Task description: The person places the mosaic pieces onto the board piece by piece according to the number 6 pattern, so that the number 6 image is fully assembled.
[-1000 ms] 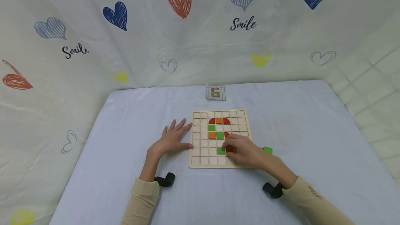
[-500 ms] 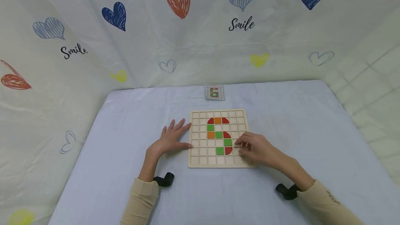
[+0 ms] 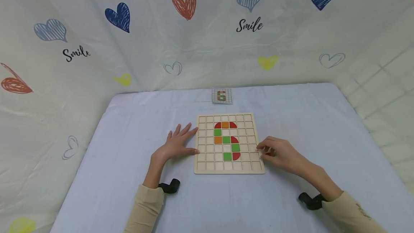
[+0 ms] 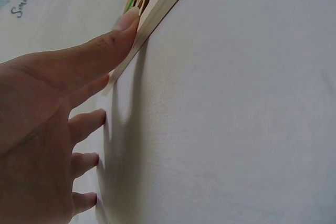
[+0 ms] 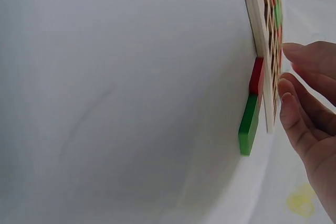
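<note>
A wooden grid board [image 3: 207,167] lies on the table, bearing several red rounded pieces, orange squares [image 3: 218,140] and green squares [image 3: 228,156]. My left hand [image 3: 175,147] rests at its left edge with fingers spread; the thumb touches the rim in the left wrist view. My right hand [image 3: 284,155] hovers at the board's right edge, fingers loosely bent. Nothing shows between its thumb and fingers in the right wrist view. Beside the board there, a red piece [image 5: 256,77] and a green piece [image 5: 249,124] lie end to end on the cloth; the hand hides them from the head view.
Behind the board lies a small card [image 3: 222,96] printed with a gridded, coloured figure. White cloth [image 3: 129,118] covers the table, and a curtain with hearts [image 3: 184,4] hangs at the back. Black wrist mounts [image 3: 170,186] sit at both wrists.
My right hand has let go of a red rounded piece, now in the board's lower part, and moved right to the board's edge. My left hand has stayed put.
</note>
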`<state>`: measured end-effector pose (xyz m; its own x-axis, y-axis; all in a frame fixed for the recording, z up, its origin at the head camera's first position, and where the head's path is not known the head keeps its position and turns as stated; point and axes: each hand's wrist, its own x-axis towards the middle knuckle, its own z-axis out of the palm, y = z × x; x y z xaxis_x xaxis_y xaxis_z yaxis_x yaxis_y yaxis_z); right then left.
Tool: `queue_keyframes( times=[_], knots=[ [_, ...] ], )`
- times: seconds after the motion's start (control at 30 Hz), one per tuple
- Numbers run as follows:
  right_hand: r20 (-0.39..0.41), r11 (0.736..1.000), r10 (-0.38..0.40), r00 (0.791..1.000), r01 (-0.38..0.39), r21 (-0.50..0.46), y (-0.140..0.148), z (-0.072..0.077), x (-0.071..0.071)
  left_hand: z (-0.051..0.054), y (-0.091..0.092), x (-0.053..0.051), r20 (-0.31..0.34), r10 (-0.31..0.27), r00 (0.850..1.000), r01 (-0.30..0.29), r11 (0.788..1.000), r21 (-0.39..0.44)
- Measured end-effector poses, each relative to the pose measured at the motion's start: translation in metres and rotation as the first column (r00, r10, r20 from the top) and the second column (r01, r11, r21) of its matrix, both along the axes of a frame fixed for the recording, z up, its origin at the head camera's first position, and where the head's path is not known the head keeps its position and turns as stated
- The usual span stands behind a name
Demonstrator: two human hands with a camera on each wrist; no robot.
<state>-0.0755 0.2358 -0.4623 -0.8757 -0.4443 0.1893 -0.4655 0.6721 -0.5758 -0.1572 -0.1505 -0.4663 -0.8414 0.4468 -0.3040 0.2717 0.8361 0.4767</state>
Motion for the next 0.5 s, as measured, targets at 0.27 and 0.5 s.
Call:
queue_keyframes(
  times=[0.27, 0.5],
  knots=[
    [-0.036, 0.999, -0.047, 0.998, 0.048, 0.025, 0.016, -0.003, 0.005, 0.001, 0.000, 0.001, 0.001, 0.004, 1.000, -0.004, 1.000, 0.008],
    [-0.004, 0.996, -0.069, 0.998, 0.069, 0.063, 0.022, -0.005, 0.006, 0.003, 0.000, 0.002, 0.007, 0.008, 1.000, -0.008, 1.000, 0.014]
  ],
)
